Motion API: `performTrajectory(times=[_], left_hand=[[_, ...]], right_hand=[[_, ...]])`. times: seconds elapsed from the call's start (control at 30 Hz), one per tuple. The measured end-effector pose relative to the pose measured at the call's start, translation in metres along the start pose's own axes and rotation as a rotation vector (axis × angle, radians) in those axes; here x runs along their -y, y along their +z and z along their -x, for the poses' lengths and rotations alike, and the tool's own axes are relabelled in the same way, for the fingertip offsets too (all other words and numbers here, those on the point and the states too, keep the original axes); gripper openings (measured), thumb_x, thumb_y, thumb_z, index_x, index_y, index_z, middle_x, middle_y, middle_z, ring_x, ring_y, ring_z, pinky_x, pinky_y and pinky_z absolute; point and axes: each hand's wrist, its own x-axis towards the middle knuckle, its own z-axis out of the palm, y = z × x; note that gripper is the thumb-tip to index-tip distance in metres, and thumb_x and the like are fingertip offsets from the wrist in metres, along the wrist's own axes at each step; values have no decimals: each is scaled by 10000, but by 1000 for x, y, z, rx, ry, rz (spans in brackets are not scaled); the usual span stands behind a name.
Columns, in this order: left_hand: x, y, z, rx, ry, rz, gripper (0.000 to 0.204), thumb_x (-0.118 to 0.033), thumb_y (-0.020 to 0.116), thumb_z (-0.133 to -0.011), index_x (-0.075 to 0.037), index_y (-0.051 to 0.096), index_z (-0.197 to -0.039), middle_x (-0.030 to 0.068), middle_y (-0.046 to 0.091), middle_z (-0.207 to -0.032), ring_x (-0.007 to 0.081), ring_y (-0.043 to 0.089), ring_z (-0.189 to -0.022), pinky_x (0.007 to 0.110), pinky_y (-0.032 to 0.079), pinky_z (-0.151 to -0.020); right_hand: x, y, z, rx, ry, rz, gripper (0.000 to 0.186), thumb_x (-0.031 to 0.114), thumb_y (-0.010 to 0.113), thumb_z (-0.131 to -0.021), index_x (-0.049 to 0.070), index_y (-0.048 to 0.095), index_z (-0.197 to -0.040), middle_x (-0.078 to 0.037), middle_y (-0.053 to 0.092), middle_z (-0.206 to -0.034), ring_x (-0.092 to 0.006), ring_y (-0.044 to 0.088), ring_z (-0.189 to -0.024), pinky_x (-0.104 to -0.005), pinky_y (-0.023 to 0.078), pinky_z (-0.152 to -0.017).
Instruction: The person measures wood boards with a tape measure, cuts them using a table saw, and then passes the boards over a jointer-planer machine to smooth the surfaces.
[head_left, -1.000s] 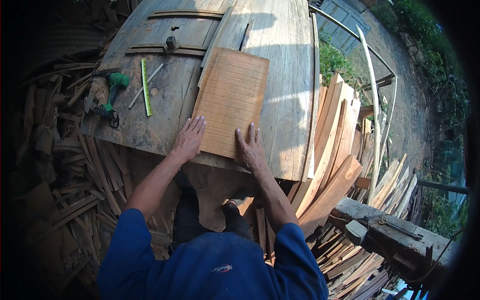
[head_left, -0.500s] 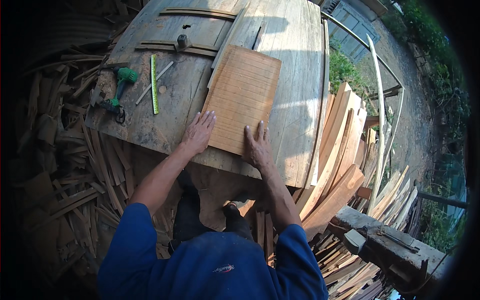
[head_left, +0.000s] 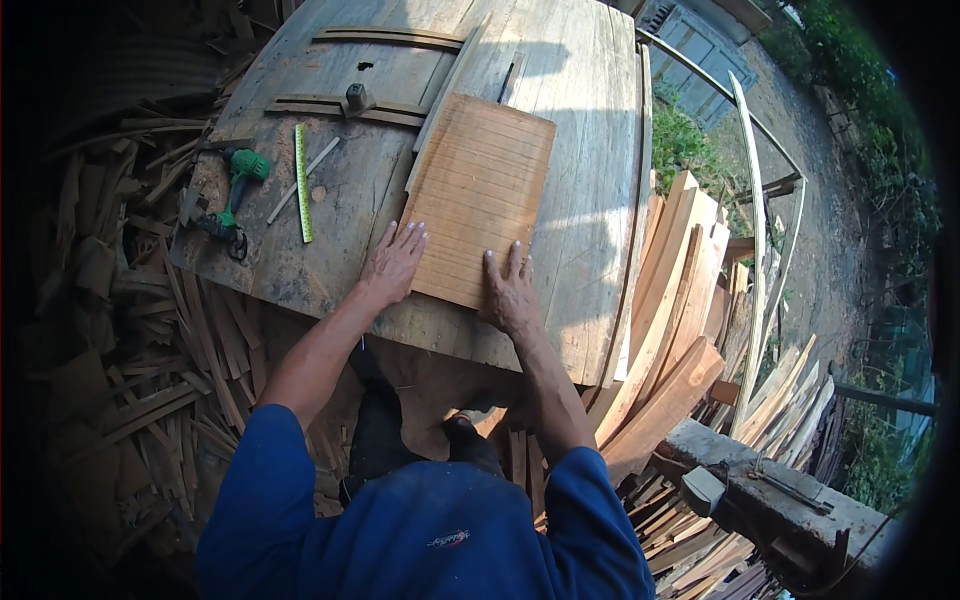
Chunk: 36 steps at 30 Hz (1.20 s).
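Note:
My left hand (head_left: 390, 260) lies open, fingers stretched, on the lower left edge of a reddish-brown wooden board (head_left: 480, 190). My right hand (head_left: 508, 285) rests open, fingers apart, on its lower right part. The board lies flat on a weathered wooden bench (head_left: 590, 130), beside a long narrow strip (head_left: 449, 68) along its left. Left of it are a green power drill (head_left: 245, 175), a yellow tape or rule (head_left: 304, 185) and a thin pale stick (head_left: 310, 170). A small dark block-like tool (head_left: 357, 98) sits on grooved strips above them.
Loose scrap wood (head_left: 160, 380) piles at the left under the bench edge. Stacked planks (head_left: 665, 310) lean at the right. A concrete beam (head_left: 770, 480) runs at lower right. A pale bent rail (head_left: 755, 220), plants and a path lie beyond.
The board and both hands have shifted slightly forward on the bench, away from me. The whole view has also shifted a little. Both hands stay open on the board.

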Motion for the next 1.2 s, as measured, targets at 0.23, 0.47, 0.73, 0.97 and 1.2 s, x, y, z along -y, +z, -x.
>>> performTrajectory(times=[0.23, 0.47, 0.73, 0.97, 1.2], left_hand=[[4, -13, -14, 70, 7, -24, 1022, -330, 867, -712, 19, 357, -1527, 164, 329, -1625, 285, 275, -1527, 502, 154, -1272], [14, -8, -12, 134, -36, -37, 1035, -331, 869, -707, 3, 347, -1536, 146, 301, -1642, 268, 249, -1539, 497, 140, -1276], [14, -2, -33, 100, 2, -96, 1107, -368, 891, -673, 3, 322, -1546, 144, 295, -1645, 258, 245, -1543, 513, 162, -1271], [20, -7, -51, 113, -5, -102, 1108, -368, 892, -667, -13, 324, -1551, 131, 297, -1650, 251, 257, -1540, 525, 167, -1267], [25, -7, -69, 110, -24, -102, 1141, -392, 901, -651, -35, 315, -1561, 111, 284, -1660, 233, 253, -1543, 547, 164, -1263]], right_hand=[[-13, 12, -15, -39, -2, 153, 1153, 304, 902, -605, 200, 305, -1586, -347, 141, -1618, -612, 223, -1447, -642, 325, -1158], [2, 0, -21, -6, -34, 84, 1129, 291, 891, -633, 134, 299, -1581, -350, 150, -1616, -553, 187, -1492, -628, 338, -1158], [-6, 12, -34, -107, -45, 106, 600, 105, 484, -979, 20, 329, -1552, -310, 207, -1628, -539, 196, -1498, -596, 372, -1155], [-15, 6, -51, -101, -24, 126, 609, 99, 476, -979, 28, 309, -1561, -303, 205, -1633, -559, 175, -1493, -604, 397, -1140], [-29, 10, -73, -73, -56, 185, 1231, 303, 919, -604, -41, 229, -1563, -402, 182, -1590, -617, 154, -1465, -552, 236, -1243]])
